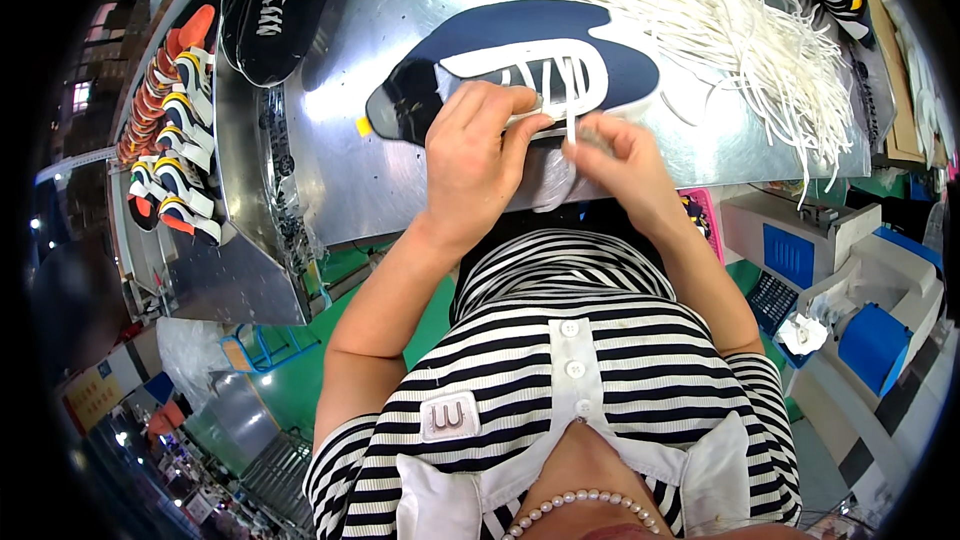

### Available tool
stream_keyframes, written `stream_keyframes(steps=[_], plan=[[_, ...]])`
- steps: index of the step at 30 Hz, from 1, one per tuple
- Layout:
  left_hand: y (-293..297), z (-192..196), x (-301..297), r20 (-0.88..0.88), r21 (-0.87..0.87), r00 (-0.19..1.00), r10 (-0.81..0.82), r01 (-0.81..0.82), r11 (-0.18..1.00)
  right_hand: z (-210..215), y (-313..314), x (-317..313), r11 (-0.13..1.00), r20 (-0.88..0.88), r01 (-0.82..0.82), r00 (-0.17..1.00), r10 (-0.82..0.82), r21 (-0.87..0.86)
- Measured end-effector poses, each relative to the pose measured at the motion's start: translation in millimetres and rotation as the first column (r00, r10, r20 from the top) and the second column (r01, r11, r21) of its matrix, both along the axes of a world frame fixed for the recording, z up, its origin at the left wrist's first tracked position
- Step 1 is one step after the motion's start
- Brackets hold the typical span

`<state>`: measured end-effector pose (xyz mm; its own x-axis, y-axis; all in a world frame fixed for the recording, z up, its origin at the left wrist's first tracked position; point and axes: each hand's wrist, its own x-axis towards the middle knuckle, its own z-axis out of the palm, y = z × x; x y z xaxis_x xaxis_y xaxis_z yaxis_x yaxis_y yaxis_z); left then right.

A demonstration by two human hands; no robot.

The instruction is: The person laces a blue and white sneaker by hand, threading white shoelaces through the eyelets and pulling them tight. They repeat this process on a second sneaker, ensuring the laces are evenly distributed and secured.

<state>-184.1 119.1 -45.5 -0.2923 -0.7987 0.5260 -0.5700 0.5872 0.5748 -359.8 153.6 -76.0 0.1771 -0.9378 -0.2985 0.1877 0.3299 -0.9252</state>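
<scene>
A navy shoe upper (490, 28) with a white eyelet band and a dark glossy end lies flat on the metal table in front of me. White shoelace (571, 126) crosses the eyelet opening in several rows. My left hand (472, 145) rests over the near edge of the upper, thumb and index finger pinched together at the lacing; what lies between them is hidden. On the right, my right hand (618, 155) is closed on a strand of the lace, drawn toward me from the eyelets. A loose white loop hangs at the table's near edge.
A large heap of white shoelaces (700, 30) covers the far right. Black laced uppers (275, 15) are stacked at the far left, with orange, white and navy shoe parts (180, 140) beyond the table's left edge. A grey and blue machine (850, 280) stands at the right.
</scene>
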Motion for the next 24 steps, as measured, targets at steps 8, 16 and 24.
stream_keyframes(steps=[8, 16, 24], plan=[[-10.7, -19.4, 9.1, 0.325, 0.213, 0.944, -0.057, -0.015, 0.977, -2.4, 4.4, -10.7, 0.963, -0.286, -0.175, 0.952, 0.111, -0.207], [-23.3, -8.7, 13.8, 0.19, 0.534, 0.963, -0.191, 0.062, 0.843, -19.5, -49.1, -2.3, 0.858, -0.263, 0.086, 0.932, -0.249, -0.506], [-17.8, -16.9, 2.3, 0.359, 0.349, 0.929, -0.085, -0.049, 0.936, -22.1, -47.0, 0.6, 0.852, -0.272, 0.189, 0.895, -0.354, -0.488]])
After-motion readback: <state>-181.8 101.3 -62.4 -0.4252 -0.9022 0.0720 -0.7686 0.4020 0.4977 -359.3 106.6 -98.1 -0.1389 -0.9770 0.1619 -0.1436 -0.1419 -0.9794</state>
